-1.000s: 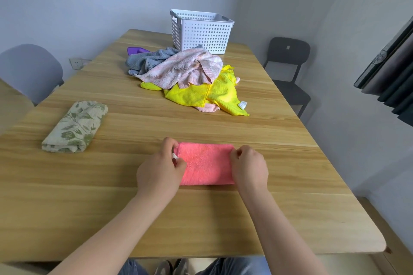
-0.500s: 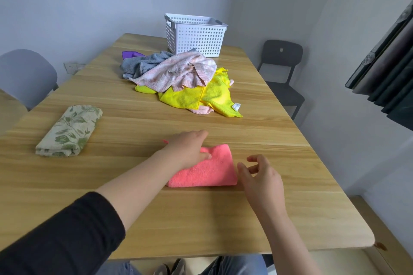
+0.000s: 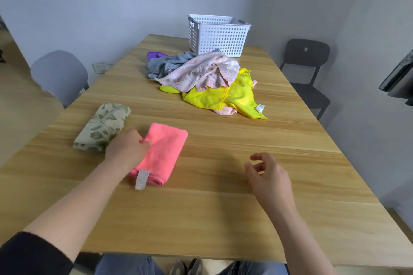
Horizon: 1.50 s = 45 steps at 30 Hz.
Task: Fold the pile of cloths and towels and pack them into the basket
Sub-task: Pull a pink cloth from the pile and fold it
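Observation:
A folded pink cloth (image 3: 164, 154) with a white tag lies on the wooden table (image 3: 223, 207), right beside a folded green leaf-print cloth (image 3: 101, 128). My left hand (image 3: 127, 149) grips the pink cloth at its left edge, fingers curled onto it. My right hand (image 3: 268, 174) hovers over bare table to the right, fingers loosely curled, holding nothing. Farther back sits an unfolded pile: a pale pink towel (image 3: 201, 71) over a grey towel (image 3: 161, 65), yellow cloths (image 3: 223, 96) and a purple piece (image 3: 154, 54). The white perforated basket (image 3: 218, 35) stands behind the pile.
A grey chair (image 3: 59, 76) stands at the table's left side and a black chair (image 3: 306, 69) at its right. Walls close in behind the basket. The table's front edge runs just above my knees.
My left hand has slid the pink cloth leftward and turned it, so it now lies next to the green cloth. My right hand came off the cloth and hangs free.

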Tool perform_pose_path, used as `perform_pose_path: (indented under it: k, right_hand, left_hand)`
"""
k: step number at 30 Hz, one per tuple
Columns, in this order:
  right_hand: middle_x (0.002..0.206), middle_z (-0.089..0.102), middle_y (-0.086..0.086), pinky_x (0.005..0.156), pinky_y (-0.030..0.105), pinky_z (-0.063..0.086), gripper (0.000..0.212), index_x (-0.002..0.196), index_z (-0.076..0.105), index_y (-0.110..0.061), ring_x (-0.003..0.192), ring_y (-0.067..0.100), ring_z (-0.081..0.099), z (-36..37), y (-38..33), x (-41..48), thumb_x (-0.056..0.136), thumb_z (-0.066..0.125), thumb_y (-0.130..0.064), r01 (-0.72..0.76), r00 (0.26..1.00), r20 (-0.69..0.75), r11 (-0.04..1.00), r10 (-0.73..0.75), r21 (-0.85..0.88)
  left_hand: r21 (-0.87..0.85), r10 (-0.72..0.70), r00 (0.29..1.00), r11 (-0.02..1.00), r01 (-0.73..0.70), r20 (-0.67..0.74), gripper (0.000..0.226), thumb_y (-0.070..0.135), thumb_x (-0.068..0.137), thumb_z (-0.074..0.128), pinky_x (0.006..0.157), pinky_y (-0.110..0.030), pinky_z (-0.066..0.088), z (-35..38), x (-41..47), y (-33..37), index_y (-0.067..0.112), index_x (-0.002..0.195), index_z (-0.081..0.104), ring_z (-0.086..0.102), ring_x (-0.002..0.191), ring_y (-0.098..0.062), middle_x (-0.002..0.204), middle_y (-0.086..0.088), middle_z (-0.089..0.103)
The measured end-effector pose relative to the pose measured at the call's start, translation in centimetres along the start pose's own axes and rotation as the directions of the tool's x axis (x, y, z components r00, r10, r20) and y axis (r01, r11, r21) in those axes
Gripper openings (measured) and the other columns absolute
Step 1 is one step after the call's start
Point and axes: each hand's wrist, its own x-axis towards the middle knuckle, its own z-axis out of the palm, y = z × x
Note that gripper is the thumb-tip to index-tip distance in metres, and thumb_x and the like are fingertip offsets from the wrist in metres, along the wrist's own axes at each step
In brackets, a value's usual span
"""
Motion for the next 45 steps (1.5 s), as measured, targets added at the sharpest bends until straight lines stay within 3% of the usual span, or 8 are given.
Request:
perform_pose_path:
  k: [5,11,18,23,27,30,39,45]
  right_hand:
    - [0.081,0.065,-0.007,0.067,0.034,0.053,0.017,0.105,0.058,-0.026,0.074,0.017,0.065,2.0,-1.1,0.2,0.088,0.058,-0.028,-0.002,0.999,0.046,1.000,0.001,0.014]
    - [0.080,0.064,-0.008,0.067,0.034,0.053,0.016,0.103,0.058,-0.028,0.074,0.017,0.065,2.4,-1.0,0.5,0.087,0.059,-0.027,-0.011,0.999,0.052,1.000,0.011,0.002]
    - [0.078,0.064,-0.007,0.068,0.035,0.053,0.014,0.102,0.058,-0.028,0.073,0.017,0.066,1.9,-0.1,1.9,0.087,0.058,-0.027,-0.016,0.999,0.045,1.000,0.016,0.013]
    - [0.074,0.064,-0.006,0.063,0.031,0.050,0.011,0.099,0.059,-0.026,0.070,0.016,0.063,2.4,-0.3,3.6,0.088,0.057,-0.025,0.012,0.999,0.048,1.000,-0.012,-0.004]
    - [0.070,0.061,-0.009,0.057,0.029,0.043,0.007,0.094,0.061,-0.023,0.068,0.016,0.058,2.9,0.2,5.9,0.089,0.057,-0.026,0.042,0.999,-0.010,0.996,-0.043,-0.073]
    - [0.066,0.057,-0.012,0.056,0.027,0.037,0.009,0.092,0.063,-0.020,0.067,0.018,0.055,3.5,0.7,8.8,0.088,0.058,-0.026,0.053,0.995,-0.075,0.990,-0.063,-0.130]
    - [0.060,0.055,-0.008,0.055,0.031,0.040,0.008,0.091,0.064,-0.019,0.059,0.020,0.052,4.7,0.1,17.0,0.086,0.063,-0.025,0.245,0.954,-0.160,0.967,-0.254,-0.072]
    - [0.094,0.063,-0.005,0.063,0.032,0.047,0.015,0.097,0.063,-0.020,0.070,0.014,0.058,5.9,-3.1,23.3,0.086,0.064,-0.029,0.371,0.903,-0.209,0.927,-0.375,-0.063]
  left_hand:
    - [-0.071,-0.063,0.989,0.996,0.054,-0.135,0.029,0.023,0.095,0.051,0.066,-0.035,0.037,-0.5,1.4,-1.2,0.001,0.113,0.051,0.049,0.081,-0.024,0.099,-0.012,0.058]
    - [-0.109,-0.010,0.982,0.994,-0.010,-0.186,0.026,0.016,0.094,0.050,0.069,-0.038,0.037,0.6,3.7,1.0,-0.001,0.113,0.046,0.056,0.098,-0.036,0.108,-0.019,0.059]
    - [-0.039,-0.001,0.987,0.999,-0.005,-0.160,0.026,0.019,0.094,0.047,0.066,-0.040,0.042,0.7,5.4,1.2,-0.002,0.110,0.043,0.056,0.093,-0.037,0.107,-0.024,0.056]
    - [0.027,0.085,0.977,0.996,-0.081,-0.196,0.039,0.030,0.089,0.055,0.093,-0.045,0.040,0.2,4.2,2.3,0.004,0.118,0.050,0.043,0.118,-0.038,0.123,-0.019,0.048]
    - [-0.232,0.270,0.937,0.919,-0.319,-0.222,0.031,0.020,0.086,0.060,0.091,-0.035,0.040,1.2,2.0,4.9,0.008,0.114,0.057,0.052,0.110,-0.028,0.117,-0.011,0.057]
    - [-0.384,0.318,0.932,0.849,-0.362,-0.176,0.023,0.018,0.086,0.062,0.088,-0.032,0.045,2.5,1.6,6.6,0.012,0.108,0.059,0.057,0.100,-0.019,0.110,-0.004,0.060]
    - [-0.421,0.363,0.920,0.819,-0.390,-0.146,0.011,0.019,0.082,0.065,0.081,-0.031,0.049,4.4,9.0,11.1,0.020,0.092,0.059,0.060,0.084,-0.015,0.096,0.000,0.064]
    - [-0.388,0.286,0.945,0.862,-0.326,-0.157,0.030,0.023,0.084,0.065,0.087,-0.035,0.046,5.3,14.5,13.7,0.011,0.109,0.056,0.060,0.096,-0.024,0.116,-0.007,0.055]
